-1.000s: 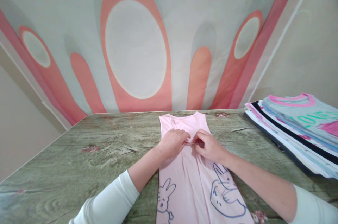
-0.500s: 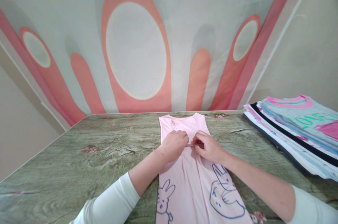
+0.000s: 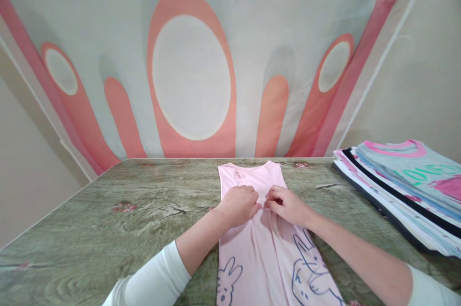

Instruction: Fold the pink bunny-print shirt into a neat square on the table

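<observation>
A long pink garment (image 3: 257, 243) with dark blue rabbit drawings lies on the table, its neckline at the far end and its sides narrow and straight. My left hand (image 3: 240, 204) is closed on the fabric a little below the neckline, with the thumb pointing inward. Just across from it, my right hand (image 3: 286, 205) pinches the same cloth between thumb and fingertips. Only a small gap separates the two sets of fingertips. Soft lengthwise creases run down the cloth below the hands. The garment's near end is out of view.
A stack of folded clothes (image 3: 399, 186) stands on the right side of the table, a grey shirt with pink collar on top. The wood-patterned tabletop (image 3: 151, 219) meets a wall hanging (image 3: 248, 56) with pink shapes at its far edge.
The view has tilted slightly upward, so the table and garment sit lower in the picture. Both hands stay at the same part of the garment, with only slight finger movement.
</observation>
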Tool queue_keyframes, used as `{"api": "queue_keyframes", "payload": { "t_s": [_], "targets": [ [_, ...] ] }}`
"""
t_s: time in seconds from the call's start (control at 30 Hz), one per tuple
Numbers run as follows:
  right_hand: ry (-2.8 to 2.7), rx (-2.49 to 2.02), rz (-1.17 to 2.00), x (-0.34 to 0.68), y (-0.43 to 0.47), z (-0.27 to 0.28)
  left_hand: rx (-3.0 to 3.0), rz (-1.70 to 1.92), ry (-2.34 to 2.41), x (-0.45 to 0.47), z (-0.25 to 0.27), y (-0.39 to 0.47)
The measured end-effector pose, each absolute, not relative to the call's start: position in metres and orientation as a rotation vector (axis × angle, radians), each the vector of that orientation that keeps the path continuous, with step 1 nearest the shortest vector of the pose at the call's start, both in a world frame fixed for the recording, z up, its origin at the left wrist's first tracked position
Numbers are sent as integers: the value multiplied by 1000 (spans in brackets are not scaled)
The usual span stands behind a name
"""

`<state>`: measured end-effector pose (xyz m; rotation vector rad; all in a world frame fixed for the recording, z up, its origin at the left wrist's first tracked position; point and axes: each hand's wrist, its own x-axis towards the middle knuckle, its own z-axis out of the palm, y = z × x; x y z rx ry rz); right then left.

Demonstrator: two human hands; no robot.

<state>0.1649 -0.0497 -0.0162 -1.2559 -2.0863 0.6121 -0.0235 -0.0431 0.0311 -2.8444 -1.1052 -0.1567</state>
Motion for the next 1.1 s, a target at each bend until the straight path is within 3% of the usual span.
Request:
{"api": "queue_keyframes", "payload": {
  "t_s": [0.2, 0.4, 0.67, 1.1],
  "targets": [
    [-2282, -1242, 812, 183, -28, 4, -2870, -320, -1174, -21, 23, -40],
    [-2002, -1438, 449, 193, 49, -6, -2811, -668, -1376, -25, 10, -19],
    [-2102, -1393, 281, 191, 78, -34, -2843, -534, -1369, -32, -5, -14],
    [-2030, -1551, 5, 177, 65, -32, -2807, -427, -1398, -31, -2, -17]
  ]
}}
